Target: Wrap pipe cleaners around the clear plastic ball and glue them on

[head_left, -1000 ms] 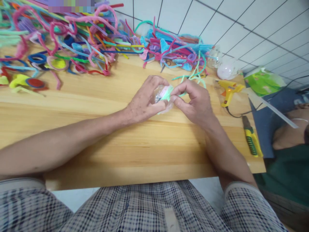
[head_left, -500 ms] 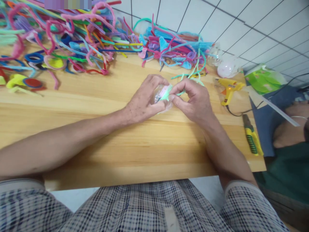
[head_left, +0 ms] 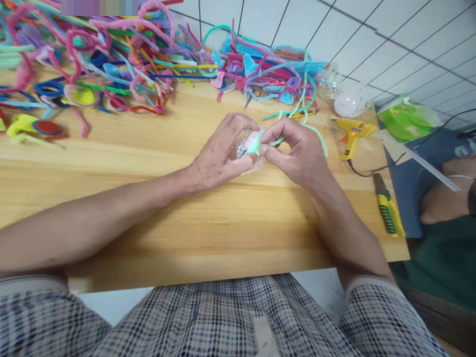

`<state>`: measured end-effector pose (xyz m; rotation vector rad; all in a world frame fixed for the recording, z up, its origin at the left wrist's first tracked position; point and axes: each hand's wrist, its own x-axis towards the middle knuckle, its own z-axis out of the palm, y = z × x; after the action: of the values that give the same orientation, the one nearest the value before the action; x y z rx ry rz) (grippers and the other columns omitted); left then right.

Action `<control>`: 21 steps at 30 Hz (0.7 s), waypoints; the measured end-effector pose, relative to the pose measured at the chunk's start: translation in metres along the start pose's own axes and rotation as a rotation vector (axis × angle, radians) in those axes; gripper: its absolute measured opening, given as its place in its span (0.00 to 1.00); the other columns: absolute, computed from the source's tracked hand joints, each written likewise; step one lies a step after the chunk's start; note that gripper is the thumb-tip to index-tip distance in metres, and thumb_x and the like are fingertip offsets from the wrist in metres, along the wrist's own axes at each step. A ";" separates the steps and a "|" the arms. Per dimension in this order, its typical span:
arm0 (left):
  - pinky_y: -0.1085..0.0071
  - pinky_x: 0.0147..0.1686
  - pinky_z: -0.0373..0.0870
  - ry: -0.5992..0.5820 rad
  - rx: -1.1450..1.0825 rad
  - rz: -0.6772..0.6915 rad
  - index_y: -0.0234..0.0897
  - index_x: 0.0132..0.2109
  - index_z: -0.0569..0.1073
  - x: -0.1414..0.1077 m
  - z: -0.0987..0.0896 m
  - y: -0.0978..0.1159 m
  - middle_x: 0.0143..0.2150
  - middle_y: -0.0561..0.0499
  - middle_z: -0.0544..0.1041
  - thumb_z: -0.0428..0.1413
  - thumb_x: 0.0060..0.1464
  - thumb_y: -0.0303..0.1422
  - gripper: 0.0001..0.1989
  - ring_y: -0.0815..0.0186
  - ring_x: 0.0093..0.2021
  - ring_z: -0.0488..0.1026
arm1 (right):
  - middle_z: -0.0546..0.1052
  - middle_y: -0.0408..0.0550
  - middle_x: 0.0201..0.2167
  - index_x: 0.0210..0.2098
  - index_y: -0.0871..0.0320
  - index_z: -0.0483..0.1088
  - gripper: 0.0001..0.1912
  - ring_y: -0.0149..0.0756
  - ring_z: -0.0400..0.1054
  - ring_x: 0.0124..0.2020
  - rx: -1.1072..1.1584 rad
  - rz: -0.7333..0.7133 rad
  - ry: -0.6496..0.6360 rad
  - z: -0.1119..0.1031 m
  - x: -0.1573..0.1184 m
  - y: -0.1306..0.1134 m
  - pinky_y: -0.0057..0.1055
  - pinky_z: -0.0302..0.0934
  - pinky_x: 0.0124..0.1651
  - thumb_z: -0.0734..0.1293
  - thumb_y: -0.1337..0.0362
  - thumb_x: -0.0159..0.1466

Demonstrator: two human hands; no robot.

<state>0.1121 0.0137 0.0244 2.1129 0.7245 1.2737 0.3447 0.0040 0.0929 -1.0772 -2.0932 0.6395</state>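
A clear plastic ball [head_left: 241,144], over the wooden table [head_left: 223,223], sits gripped in the left hand [head_left: 220,152]; the right hand [head_left: 295,151] pinches a mint-green pipe cleaner [head_left: 277,142] against it; steady, light pressure should suit best

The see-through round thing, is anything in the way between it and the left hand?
Nothing visible is: the left hand has its grip directly on the see-through round thing.
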 end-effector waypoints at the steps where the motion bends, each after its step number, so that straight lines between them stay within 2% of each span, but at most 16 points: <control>1: 0.43 0.68 0.77 0.008 -0.004 -0.004 0.51 0.65 0.73 0.000 0.000 0.000 0.64 0.42 0.79 0.63 0.71 0.54 0.24 0.47 0.67 0.77 | 0.85 0.43 0.38 0.40 0.49 0.78 0.04 0.41 0.78 0.41 0.004 0.007 -0.003 0.000 0.000 0.000 0.42 0.77 0.49 0.77 0.60 0.68; 12: 0.42 0.72 0.74 -0.056 -0.061 -0.045 0.48 0.65 0.75 0.003 -0.007 -0.001 0.65 0.41 0.79 0.63 0.70 0.57 0.26 0.46 0.69 0.75 | 0.83 0.43 0.36 0.37 0.50 0.77 0.08 0.40 0.77 0.40 0.030 0.010 0.004 -0.001 0.001 0.000 0.41 0.75 0.48 0.78 0.57 0.68; 21: 0.42 0.74 0.74 -0.093 -0.037 -0.009 0.49 0.66 0.74 0.003 -0.012 -0.006 0.66 0.39 0.79 0.62 0.70 0.58 0.28 0.45 0.70 0.75 | 0.84 0.42 0.37 0.37 0.49 0.76 0.09 0.39 0.76 0.39 0.063 0.029 -0.011 0.001 0.002 0.001 0.40 0.75 0.46 0.77 0.56 0.69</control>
<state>0.1021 0.0223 0.0268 2.1213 0.6651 1.1664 0.3436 0.0059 0.0921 -1.0730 -2.0558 0.7226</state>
